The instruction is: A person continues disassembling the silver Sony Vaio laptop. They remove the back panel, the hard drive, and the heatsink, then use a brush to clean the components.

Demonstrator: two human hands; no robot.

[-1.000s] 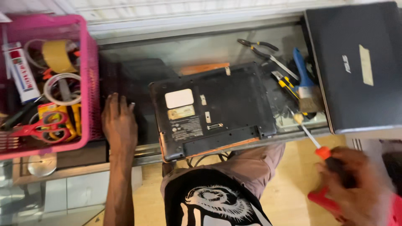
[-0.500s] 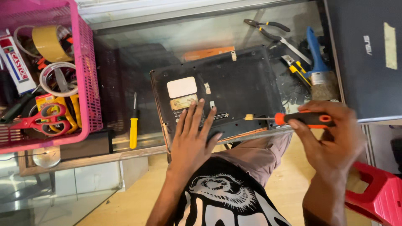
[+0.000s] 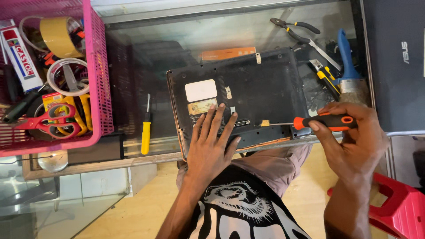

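Your left hand (image 3: 211, 144) has come off the glass counter and is now pressing flat, fingers spread, on the underside of the black laptop (image 3: 239, 95), pinning it near its front edge. Your right hand (image 3: 352, 141), which a moment ago was down by the red stool (image 3: 398, 208), is now gripping the orange-handled screwdriver (image 3: 325, 122) closed in its fingers, holding it nearly level so the shaft is running left across the laptop's base with the tip reaching a spot beside a small tan patch near the front edge; that suggests you are working a fastener on the bottom cover. The laptop is lying upside down on the glass counter (image 3: 146, 57), overhanging your lap slightly. A yellow-handled screwdriver (image 3: 146, 130) is lying just left of it. The pink basket (image 3: 99, 75) at your left is holding a roll of yellow tape (image 3: 55, 35), a roll of clear tape (image 3: 66, 77), red-handled scissors (image 3: 46, 119) and a white tube (image 3: 20, 57). Pliers (image 3: 294, 28) and a blue-handled brush (image 3: 349, 66) are resting behind the laptop, to its right.
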